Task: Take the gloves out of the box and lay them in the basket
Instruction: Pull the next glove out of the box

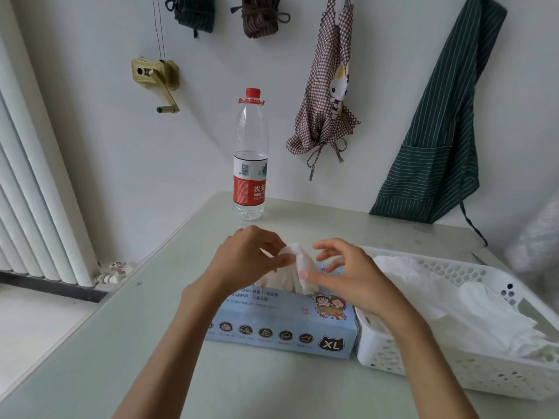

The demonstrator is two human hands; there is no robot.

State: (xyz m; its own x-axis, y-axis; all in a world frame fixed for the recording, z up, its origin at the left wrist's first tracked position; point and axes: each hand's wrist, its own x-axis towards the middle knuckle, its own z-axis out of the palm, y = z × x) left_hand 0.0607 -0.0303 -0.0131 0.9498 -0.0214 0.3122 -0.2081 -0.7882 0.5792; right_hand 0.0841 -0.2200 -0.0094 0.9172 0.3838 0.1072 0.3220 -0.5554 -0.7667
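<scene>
A light blue glove box (pixel 281 325) marked XL lies on the table in front of me. A white glove (pixel 299 267) sticks up out of its top slot. My left hand (pixel 251 255) pinches the glove's upper edge between thumb and fingers. My right hand (pixel 348 276) pinches the same glove lower on its right side. To the right of the box stands a white perforated basket (pixel 472 373). Several white gloves (pixel 447 303) lie in it.
A water bottle (pixel 250 158) with a red cap stands at the far edge of the pale green table (pixel 121 343). Aprons (pixel 444 116) hang on the wall behind. A white radiator (pixel 33 189) is on the left.
</scene>
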